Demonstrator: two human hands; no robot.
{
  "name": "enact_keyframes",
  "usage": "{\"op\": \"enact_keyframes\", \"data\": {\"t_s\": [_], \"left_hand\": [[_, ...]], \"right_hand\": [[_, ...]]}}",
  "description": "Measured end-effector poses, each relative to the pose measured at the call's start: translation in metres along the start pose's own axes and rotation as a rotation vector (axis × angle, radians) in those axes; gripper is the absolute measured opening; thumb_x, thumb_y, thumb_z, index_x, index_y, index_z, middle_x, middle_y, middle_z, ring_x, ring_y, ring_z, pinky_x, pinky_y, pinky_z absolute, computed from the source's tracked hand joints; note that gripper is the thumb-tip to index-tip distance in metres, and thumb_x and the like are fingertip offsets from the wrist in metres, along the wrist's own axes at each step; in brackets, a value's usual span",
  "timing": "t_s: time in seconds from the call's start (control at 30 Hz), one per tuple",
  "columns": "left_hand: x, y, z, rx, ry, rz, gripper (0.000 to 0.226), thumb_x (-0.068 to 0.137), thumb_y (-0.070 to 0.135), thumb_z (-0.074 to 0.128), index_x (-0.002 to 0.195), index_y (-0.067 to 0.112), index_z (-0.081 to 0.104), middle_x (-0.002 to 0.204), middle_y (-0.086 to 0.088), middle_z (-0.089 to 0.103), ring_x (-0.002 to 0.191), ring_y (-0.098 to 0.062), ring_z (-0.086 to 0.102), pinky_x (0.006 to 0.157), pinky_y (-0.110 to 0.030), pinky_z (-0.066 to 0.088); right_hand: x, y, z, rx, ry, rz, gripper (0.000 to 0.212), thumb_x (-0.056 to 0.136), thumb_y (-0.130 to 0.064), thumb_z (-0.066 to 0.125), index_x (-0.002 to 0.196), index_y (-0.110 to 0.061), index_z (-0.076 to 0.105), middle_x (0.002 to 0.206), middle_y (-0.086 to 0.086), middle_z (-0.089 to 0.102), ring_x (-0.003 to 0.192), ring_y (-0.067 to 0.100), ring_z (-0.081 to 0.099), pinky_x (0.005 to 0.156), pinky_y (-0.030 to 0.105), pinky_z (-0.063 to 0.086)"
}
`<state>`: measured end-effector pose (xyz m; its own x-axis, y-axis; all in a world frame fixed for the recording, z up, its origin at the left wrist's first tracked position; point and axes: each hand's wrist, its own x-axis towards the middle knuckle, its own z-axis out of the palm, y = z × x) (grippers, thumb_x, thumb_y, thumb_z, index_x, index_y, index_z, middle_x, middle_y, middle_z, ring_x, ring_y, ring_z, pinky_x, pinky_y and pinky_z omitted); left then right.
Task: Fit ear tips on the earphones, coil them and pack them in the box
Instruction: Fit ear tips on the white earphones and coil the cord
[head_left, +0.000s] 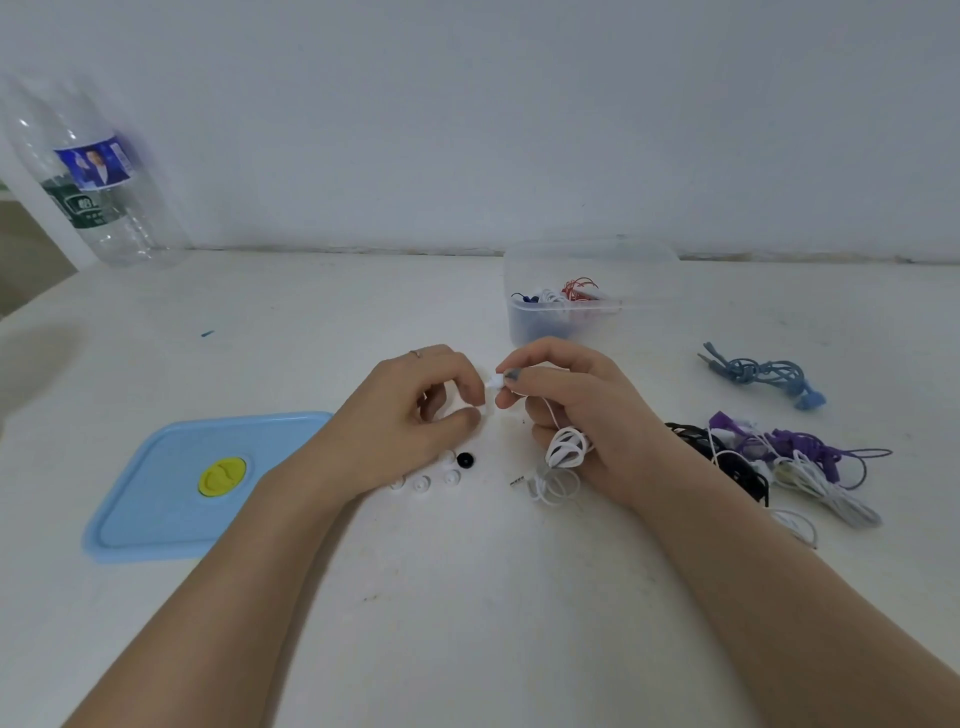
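Plenty can slip from here, as I read it. On the white surface (467, 597) the blue lid (156, 499) lies well left, and the clear box (566, 306), already holding coiled sets, stands just beyond my hands, near enough for a wrist to nudge it. Right of me the black, purple and white cords (779, 462) lie heaped, and the loose loops of the white earphones (563, 452) hanging from my right hand (576, 415) could snag them. That grip is pinched shut on the earbud (494, 383). My left hand (410, 415) has its fingertips closed; whether a tip sits between them I cannot tell. Spare ear tips (422, 484) lie under that wrist, easily swept off, with one black tip (464, 460) among them.
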<state>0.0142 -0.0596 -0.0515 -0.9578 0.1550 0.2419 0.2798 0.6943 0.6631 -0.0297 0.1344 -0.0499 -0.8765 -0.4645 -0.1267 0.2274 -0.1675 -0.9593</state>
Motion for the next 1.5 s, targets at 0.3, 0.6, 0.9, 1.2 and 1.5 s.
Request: {"op": "enact_keyframes", "data": {"t_s": [0.3,0.6,0.9,1.2,1.5], "left_hand": [[0.0003,-0.0009,0.0025,-0.072,0.083,-0.006,0.016,0.092,0.012,0.072,0.086,0.024,0.063,0.053,0.006,0.043,0.052,-0.011,0.039,0.052,-0.029,0.039],[-0.0003,0.0028,0.0021,-0.12,0.085,0.012,0.016,0.089,0.006,0.072,0.09,0.02,0.064,0.057,0.015,0.049,0.055,-0.011,0.04,0.055,-0.024,0.038],[0.0005,0.0063,0.0022,-0.16,0.122,0.057,0.01,0.091,0.009,0.076,0.091,0.018,0.07,0.06,0.025,0.056,0.052,-0.006,0.038,0.056,-0.031,0.038],[0.0025,0.0052,-0.0007,-0.324,0.076,-0.011,0.013,0.088,0.015,0.079,0.09,0.027,0.075,0.06,-0.003,0.054,0.055,-0.015,0.046,0.053,-0.033,0.042],[0.0026,0.003,-0.0011,-0.565,-0.003,-0.04,0.017,0.076,0.028,0.081,0.09,0.021,0.075,0.057,0.004,0.047,0.053,-0.02,0.036,0.048,-0.033,0.032]], "right_hand": [[0.001,0.0022,0.0002,-0.044,0.0,-0.028,0.007,0.089,0.001,0.062,0.092,-0.003,0.067,0.074,0.013,0.066,0.046,0.01,0.036,0.041,0.018,0.033],[0.0023,0.0037,-0.001,-0.066,0.012,-0.039,0.007,0.089,-0.001,0.064,0.095,0.0,0.068,0.074,0.012,0.067,0.048,0.011,0.038,0.042,0.02,0.035],[0.0028,0.0029,-0.0017,-0.028,0.017,-0.017,0.004,0.089,-0.002,0.065,0.087,-0.005,0.068,0.071,0.009,0.064,0.046,0.009,0.037,0.04,0.019,0.033],[0.0019,-0.0003,-0.0045,0.02,-0.042,0.013,0.006,0.09,-0.002,0.062,0.093,-0.006,0.065,0.069,0.008,0.06,0.047,0.01,0.033,0.04,0.019,0.03],[0.0006,-0.0036,-0.0081,0.077,-0.156,0.061,0.014,0.09,0.0,0.057,0.081,-0.008,0.064,0.067,0.007,0.059,0.05,0.01,0.028,0.038,0.018,0.025]]}}
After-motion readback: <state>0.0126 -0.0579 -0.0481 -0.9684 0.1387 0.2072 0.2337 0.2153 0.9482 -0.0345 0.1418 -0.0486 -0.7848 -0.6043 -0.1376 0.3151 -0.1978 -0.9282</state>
